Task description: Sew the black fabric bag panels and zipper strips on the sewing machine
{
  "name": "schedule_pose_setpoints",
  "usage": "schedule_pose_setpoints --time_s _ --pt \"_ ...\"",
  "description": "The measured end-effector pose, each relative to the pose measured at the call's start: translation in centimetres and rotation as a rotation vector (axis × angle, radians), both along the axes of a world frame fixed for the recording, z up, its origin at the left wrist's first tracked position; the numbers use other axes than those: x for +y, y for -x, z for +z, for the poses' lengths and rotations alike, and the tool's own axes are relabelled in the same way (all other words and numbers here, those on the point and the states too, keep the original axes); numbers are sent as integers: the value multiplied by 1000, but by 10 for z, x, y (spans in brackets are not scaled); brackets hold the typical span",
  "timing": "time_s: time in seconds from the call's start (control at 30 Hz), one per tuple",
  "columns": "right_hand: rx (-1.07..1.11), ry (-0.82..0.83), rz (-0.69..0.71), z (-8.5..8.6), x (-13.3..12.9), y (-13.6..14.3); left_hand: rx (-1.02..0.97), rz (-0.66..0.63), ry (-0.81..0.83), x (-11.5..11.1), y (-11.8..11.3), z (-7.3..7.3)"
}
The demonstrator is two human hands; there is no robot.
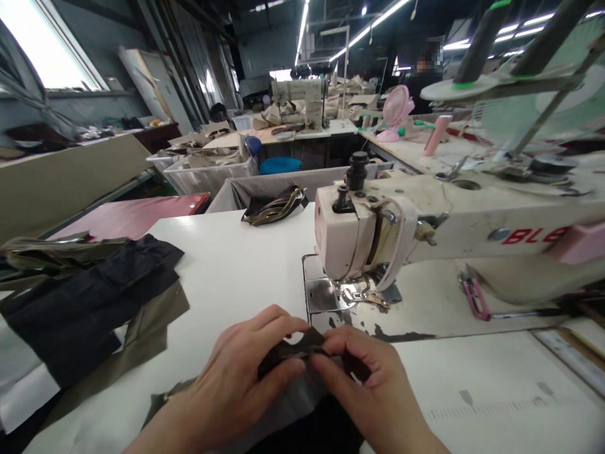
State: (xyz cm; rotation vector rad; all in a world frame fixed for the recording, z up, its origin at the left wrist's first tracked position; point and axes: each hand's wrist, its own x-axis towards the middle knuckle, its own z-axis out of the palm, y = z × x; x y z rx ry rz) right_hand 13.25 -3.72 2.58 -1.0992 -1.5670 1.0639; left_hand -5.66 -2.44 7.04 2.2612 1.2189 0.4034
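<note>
Both hands meet just in front of the sewing machine point(359, 233), at the near side of its needle plate point(323, 295). My left hand point(250, 359) pinches the edge of a dark fabric piece point(295, 347) between thumb and fingers. On the same edge, my right hand point(368, 372) grips with thumb and forefinger, close beside the left. The cloth hangs down toward me, with grey and black parts below the fingers. A bit of dark cloth with a metal piece shows by my left wrist. The presser foot point(352, 293) stands apart from the fabric.
Stacked dark and olive fabric pieces point(94, 296) lie on the left of the white table point(227, 265). A zippered dark bundle point(276, 205) sits at the back edge. Pink thread snips point(474, 293) lie under the machine arm. A person point(420, 82) is in the background.
</note>
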Motion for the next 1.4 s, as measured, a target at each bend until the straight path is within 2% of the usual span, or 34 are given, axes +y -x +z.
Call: schedule_pose_setpoints --time_s 0.07,0.13,0.23,0.3,0.37,0.47,0.57,0.67,0.73,1.0,1.07,1.13,1.23,1.4 --pt "-26 -42 -26 1 0 -1 -10 -66 39 5 -1 4" --pt "-41 -108 -21 0 -1 1 72 -55 -33 7 -5 5" --pt "-108 -160 -71 -4 -3 4 174 102 -327 1 -17 -5" --pt "-163 -135 -113 -8 -5 5 122 219 -426 -8 -25 -17" --pt "-175 -78 -127 -11 -6 5 6 271 -316 -15 -28 -27" --pt "-126 48 -121 -12 -9 2 -134 199 -69 -17 -24 -35" --pt "8 183 -81 -8 -11 -1 -189 108 28 -14 -16 -29" --pt "262 343 -41 -3 -10 -4 -214 81 88 -12 -13 -18" --pt "349 400 -39 -3 -9 -5 -208 71 114 -12 -14 -14" --pt "239 237 -158 -6 -11 -1 -142 108 23 -12 -25 -16" --pt "315 294 -149 -6 -10 -3 -155 101 20 -11 -25 -16" --pt "361 395 -77 -7 -8 -8 -179 109 40 -10 -25 -16" --pt "245 439 52 -9 -5 -13 -205 114 73 -8 -26 -17" --pt "143 358 -42 -14 -7 -11 -207 205 112 -8 -30 -22"
